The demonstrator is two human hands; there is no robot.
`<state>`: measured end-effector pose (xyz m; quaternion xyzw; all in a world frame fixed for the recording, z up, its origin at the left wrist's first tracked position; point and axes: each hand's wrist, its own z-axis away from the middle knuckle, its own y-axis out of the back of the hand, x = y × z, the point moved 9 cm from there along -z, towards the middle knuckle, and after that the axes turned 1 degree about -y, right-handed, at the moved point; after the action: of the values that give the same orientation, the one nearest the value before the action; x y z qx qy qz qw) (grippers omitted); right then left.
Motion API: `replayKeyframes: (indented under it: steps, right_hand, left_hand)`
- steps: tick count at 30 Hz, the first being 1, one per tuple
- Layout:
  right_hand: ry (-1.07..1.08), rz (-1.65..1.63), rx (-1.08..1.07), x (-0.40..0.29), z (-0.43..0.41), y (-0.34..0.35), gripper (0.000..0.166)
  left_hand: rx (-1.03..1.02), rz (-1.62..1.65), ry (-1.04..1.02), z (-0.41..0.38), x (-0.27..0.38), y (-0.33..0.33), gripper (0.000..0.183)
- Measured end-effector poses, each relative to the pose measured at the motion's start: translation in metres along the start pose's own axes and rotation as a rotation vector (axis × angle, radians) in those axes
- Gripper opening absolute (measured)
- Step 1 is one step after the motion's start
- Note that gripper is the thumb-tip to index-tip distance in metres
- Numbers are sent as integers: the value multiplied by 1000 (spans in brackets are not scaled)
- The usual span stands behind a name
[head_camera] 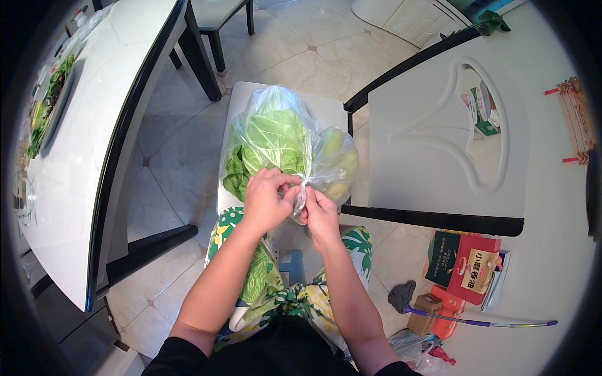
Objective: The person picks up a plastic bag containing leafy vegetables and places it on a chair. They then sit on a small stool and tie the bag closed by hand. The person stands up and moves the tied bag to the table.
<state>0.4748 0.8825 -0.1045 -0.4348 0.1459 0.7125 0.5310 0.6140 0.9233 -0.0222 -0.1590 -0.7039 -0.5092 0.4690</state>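
A clear plastic bag (277, 101) rests on a pale chair seat (242, 94) before me. Inside it are a large light-green cabbage (273, 138) and darker leafy greens (233, 176). Against its right side sits a second clear plastic bag (350, 160) with yellow-green produce (335, 148), its exact kind blurred by the film. My left hand (270, 195) and my right hand (322, 216) pinch the gathered, twisted plastic at the near side of the bags. The fingertips almost meet at this bunched plastic neck (303, 185). Whether one or both bags are gathered there, I cannot tell.
A white table (113, 84) with a dark edge stands left, bearing a plate of leafy greens (54, 103). The chair's backrest (414, 178) rises at right. Boxes (472, 270), a mop (402, 296) and plastic bags (414, 350) lie by the right wall.
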Motion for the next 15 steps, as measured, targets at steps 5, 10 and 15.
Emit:
replayKeyframes:
  steps: [5,10,15]
  right_hand:
    - [19,87,29,-1,-1,2,26]
    - [477,314,235,-29,8,10,12]
    - [768,459,344,-73,39,7,13]
  left_hand:
    - [-7,12,-2,-2,-4,-2,6]
    - [156,-4,-197,2,24,11,7]
    - [181,-112,-358,10,51,16,12]
